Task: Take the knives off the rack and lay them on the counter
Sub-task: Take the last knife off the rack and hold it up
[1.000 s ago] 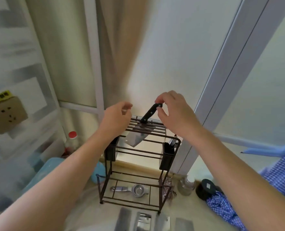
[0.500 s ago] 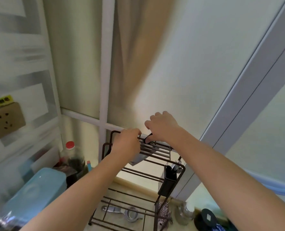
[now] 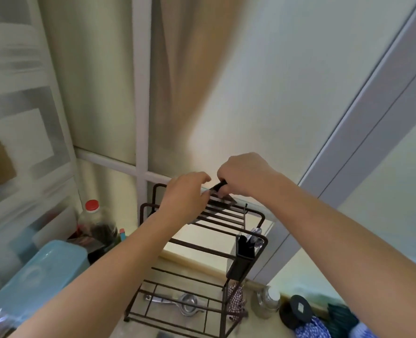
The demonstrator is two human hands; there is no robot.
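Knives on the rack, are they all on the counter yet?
Not yet. No knife shows on the visible bit of counter. In hand: the right hand is closed around the black handle of a knife that sits in the top slots of the rack, while the left hand rests on the rack's top. Left: lift it out and lay it down. Whether more knives wait there is hidden.

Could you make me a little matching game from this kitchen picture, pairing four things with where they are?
Things:
1. knife handle
2. metal squeezer
3. red-capped bottle
4. black cutlery holder

Places:
A. on the rack's bottom shelf
B. hung on the rack's right side
C. under the right hand, at the rack's top
D. left of the rack, behind the blue tub

Pairs: 1-C, 2-A, 3-D, 4-B
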